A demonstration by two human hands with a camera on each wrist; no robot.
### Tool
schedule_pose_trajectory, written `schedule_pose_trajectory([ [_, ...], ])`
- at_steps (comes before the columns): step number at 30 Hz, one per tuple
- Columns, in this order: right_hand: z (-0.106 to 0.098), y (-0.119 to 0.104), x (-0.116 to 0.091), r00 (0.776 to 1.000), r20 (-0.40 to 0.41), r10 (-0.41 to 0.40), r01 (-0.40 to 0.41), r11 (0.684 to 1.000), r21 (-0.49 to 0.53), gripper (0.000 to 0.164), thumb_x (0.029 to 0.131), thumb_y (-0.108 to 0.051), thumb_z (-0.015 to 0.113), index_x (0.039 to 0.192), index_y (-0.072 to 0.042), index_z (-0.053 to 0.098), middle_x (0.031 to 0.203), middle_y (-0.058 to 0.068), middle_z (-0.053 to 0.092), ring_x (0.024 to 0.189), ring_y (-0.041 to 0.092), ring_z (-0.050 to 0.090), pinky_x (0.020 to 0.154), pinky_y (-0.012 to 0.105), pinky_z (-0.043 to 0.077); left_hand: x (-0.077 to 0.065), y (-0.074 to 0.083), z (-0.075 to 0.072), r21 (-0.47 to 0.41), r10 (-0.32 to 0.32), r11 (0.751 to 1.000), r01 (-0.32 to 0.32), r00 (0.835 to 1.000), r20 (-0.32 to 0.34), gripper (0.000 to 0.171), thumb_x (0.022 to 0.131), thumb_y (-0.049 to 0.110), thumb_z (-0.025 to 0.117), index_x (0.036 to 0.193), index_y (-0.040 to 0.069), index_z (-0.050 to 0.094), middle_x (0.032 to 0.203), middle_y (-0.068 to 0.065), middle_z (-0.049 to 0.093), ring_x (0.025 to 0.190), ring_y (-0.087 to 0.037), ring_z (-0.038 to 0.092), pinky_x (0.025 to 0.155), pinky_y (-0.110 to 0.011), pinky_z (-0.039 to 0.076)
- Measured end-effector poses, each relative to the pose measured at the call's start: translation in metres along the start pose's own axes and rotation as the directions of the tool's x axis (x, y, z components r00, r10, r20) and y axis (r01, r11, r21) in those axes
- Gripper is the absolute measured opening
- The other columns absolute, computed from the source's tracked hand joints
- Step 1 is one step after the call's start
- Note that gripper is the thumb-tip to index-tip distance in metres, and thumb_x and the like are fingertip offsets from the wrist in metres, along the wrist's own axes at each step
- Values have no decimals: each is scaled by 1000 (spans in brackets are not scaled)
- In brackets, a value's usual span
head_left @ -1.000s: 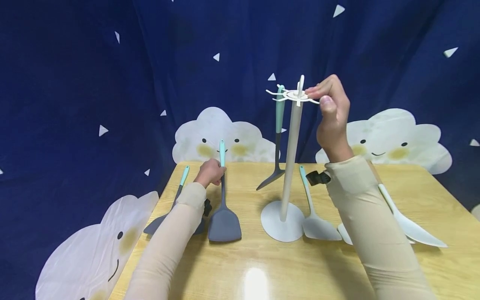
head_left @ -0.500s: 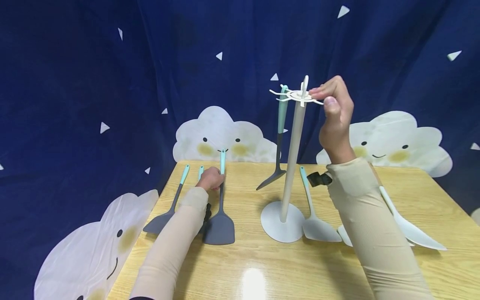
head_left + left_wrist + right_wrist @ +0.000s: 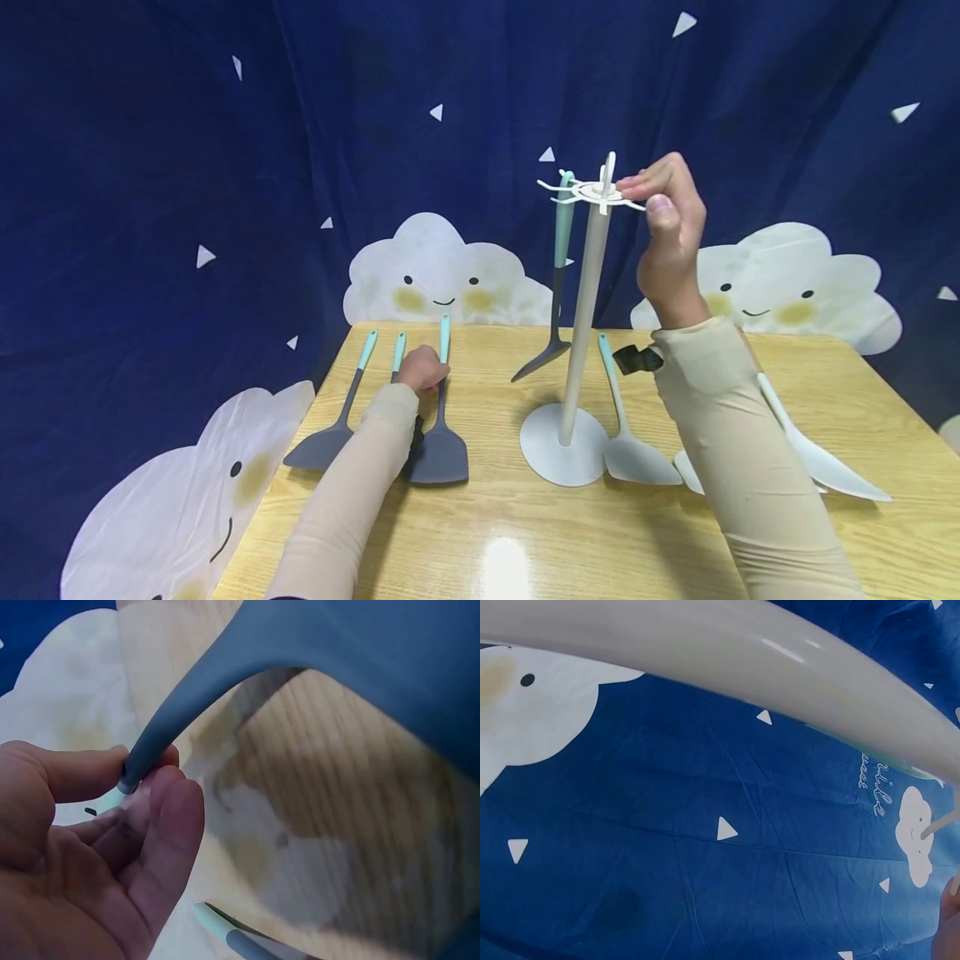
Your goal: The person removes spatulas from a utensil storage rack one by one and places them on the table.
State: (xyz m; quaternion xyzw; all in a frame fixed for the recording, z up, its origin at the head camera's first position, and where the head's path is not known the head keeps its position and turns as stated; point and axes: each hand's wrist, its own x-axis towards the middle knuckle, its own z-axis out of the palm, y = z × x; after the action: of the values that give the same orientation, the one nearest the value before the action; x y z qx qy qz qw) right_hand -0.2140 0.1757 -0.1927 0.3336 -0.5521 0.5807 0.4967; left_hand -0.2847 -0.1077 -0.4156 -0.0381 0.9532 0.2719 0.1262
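Observation:
My left hand (image 3: 424, 368) pinches a dark grey spatula (image 3: 445, 457) with a teal handle, low over the left part of the table. In the left wrist view, the thumb and fingers hold its thin neck (image 3: 154, 742). Two similar grey spatulas lie to its left: one in plain sight (image 3: 322, 443), the other showing mainly its teal handle (image 3: 399, 352). My right hand (image 3: 672, 233) grips the top of a white utensil rack (image 3: 585, 325). One grey utensil with a teal handle (image 3: 563, 233) hangs from a hook. In the right wrist view, the rack's pole (image 3: 727, 652) crosses the top.
Right of the rack's round base (image 3: 542, 446), a pale spatula (image 3: 637, 460) with a teal handle lies on the wooden table (image 3: 502, 517). Further right are another white utensil (image 3: 832, 467) and one partly hidden by my right forearm. A blue curtain (image 3: 480, 100) hangs behind.
My left hand has lowered the spatula and drawn it slightly toward me and left. The handle of the spatula beside it has come into sight. My right hand stays on the rack.

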Motion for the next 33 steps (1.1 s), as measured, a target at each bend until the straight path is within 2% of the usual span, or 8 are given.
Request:
schedule_pose_trajectory([
  [5,-1,2,0,1000,6,-2,2,1000,-10,45,84,-49,49,76,-8,62,82,-11,58,84,6,57,84,22,41,0,-2,3,36,-33,999,34,999,-22,41,93,15,55,52,14,46,49,-1,55,46,-13,56,46,-22,43],
  [11,2,1,-3,1000,7,7,-7,1000,-10,45,84,-48,48,76,-6,62,82,-11,58,84,6,57,84,22,41,0,-7,7,36,-70,997,70,997,-11,35,93,19,57,60,10,55,52,-1,56,48,-13,56,45,-22,42],
  [17,4,-3,-2,1000,2,7,-7,1000,-8,43,84,-47,48,76,-7,62,82,-11,57,84,6,57,84,22,41,1,-10,4,38,-64,997,64,998,-9,25,89,16,62,66,6,60,53,-4,58,45,-13,57,43,-22,44],
  [26,3,-5,-1,1000,1,19,-19,1000,-16,44,84,-49,48,77,-8,62,82,-10,57,84,5,56,84,21,40,4,-8,2,31,-71,997,70,997,32,17,88,15,67,79,1,66,54,-5,60,45,-14,58,43,-23,47],
  [33,2,-4,-1,1000,4,17,-17,1000,-20,43,84,-48,48,77,-9,62,82,-11,57,84,5,56,84,22,40,6,-7,3,45,-65,997,63,996,64,19,88,15,69,90,-3,68,55,-7,62,47,-14,59,44,-23,49],
])
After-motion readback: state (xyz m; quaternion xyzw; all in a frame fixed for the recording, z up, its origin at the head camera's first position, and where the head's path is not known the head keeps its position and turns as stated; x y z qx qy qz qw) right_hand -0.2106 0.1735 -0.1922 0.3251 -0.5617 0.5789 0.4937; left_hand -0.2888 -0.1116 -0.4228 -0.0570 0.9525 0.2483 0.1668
